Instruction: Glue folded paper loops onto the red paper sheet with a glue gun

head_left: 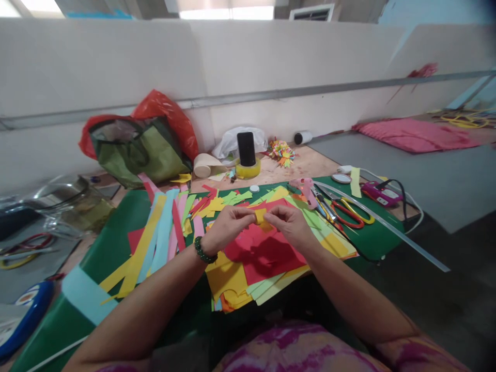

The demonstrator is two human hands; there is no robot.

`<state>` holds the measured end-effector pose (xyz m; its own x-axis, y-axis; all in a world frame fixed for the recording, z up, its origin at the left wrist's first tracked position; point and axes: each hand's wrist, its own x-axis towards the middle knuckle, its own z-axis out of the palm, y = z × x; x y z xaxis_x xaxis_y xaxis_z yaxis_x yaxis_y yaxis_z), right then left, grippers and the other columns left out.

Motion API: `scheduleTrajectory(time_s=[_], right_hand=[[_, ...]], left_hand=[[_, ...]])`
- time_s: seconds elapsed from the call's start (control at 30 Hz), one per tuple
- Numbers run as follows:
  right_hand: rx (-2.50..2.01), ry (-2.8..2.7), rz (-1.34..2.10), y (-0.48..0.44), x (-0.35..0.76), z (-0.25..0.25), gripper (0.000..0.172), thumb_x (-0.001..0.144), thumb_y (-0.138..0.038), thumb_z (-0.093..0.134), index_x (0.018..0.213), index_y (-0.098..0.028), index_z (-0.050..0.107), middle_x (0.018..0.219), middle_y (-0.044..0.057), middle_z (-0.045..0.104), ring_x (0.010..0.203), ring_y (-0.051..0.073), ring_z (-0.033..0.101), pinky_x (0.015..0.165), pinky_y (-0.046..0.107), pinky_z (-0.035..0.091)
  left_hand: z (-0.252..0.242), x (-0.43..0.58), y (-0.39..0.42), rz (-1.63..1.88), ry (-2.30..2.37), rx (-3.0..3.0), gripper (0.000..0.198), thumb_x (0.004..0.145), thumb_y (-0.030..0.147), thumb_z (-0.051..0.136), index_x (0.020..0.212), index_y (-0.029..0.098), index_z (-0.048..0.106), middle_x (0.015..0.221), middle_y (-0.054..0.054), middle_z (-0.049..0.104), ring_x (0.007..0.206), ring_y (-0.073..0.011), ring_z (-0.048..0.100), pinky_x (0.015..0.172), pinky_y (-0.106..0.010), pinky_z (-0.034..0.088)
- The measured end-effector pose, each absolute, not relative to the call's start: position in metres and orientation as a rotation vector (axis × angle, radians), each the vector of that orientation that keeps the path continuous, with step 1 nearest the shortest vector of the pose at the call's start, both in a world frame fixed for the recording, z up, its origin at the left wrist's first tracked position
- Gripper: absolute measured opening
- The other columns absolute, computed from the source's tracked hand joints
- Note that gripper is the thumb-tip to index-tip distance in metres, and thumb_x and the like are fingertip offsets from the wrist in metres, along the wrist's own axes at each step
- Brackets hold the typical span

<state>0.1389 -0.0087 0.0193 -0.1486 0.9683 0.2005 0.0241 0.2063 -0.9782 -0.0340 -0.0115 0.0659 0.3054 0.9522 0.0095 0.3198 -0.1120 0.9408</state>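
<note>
My left hand [229, 226] and my right hand [290, 223] meet above a stack of coloured paper sheets [263, 256]. Both pinch one small yellow piece of paper [261, 216] between their fingertips, the fingers closed on it from either side. A dark bead bracelet [203, 251] sits on my left wrist. Red sheets lie right under the hands, with yellow and green ones below them.
Long paper strips [155, 235] fan out to the left on a green mat [116, 243]. Scissors [351, 212] and a pink glue gun [308, 188] lie to the right. Behind stand a phone on a tape roll [247, 152], a paper star [282, 151] and a red and green bag [139, 139].
</note>
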Motion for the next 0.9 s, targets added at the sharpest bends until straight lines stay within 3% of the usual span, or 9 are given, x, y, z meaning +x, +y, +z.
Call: scheduleTrajectory(time_s=[0.17,0.5,0.67,0.9], right_hand=[[-1.049,-1.415,1.125,-0.010,0.138,0.021,0.034,0.072,-0.050,0.069,0.064,-0.019,0.060,0.059,-0.001,0.059,0.055,0.011,0.050,0.054,0.026,0.041],[-1.029,-1.359,1.179,-0.012,0.135,0.022,0.037,0.067,-0.054,0.073,0.063,-0.019,0.059,0.056,-0.002,0.059,0.053,0.012,0.054,0.053,0.027,0.047],[-1.005,-1.352,1.122,-0.014,0.133,0.019,0.036,0.069,-0.051,0.073,0.062,-0.019,0.059,0.058,-0.002,0.059,0.054,0.012,0.055,0.055,0.028,0.050],[-1.022,-1.429,1.049,-0.014,0.135,0.010,0.033,0.076,-0.050,0.068,0.068,-0.019,0.061,0.067,0.002,0.065,0.064,0.016,0.060,0.063,0.032,0.053]], left_hand=[[0.062,-0.035,-0.011,0.847,1.166,1.624,0.021,0.067,0.033,0.058,0.061,0.016,0.067,0.058,0.000,0.059,0.056,-0.0111,0.045,0.054,-0.022,0.038],[0.062,-0.035,-0.013,0.832,1.159,1.733,0.022,0.071,0.031,0.055,0.060,0.015,0.067,0.054,0.001,0.053,0.055,-0.0109,0.043,0.053,-0.023,0.036],[0.062,-0.035,-0.013,0.825,1.159,1.705,0.030,0.074,0.041,0.059,0.066,0.015,0.070,0.056,0.000,0.056,0.056,-0.0122,0.046,0.053,-0.023,0.037],[0.058,-0.035,-0.013,0.843,1.176,1.822,0.036,0.078,0.041,0.055,0.054,0.016,0.061,0.050,0.000,0.049,0.052,-0.0110,0.039,0.049,-0.024,0.031]])
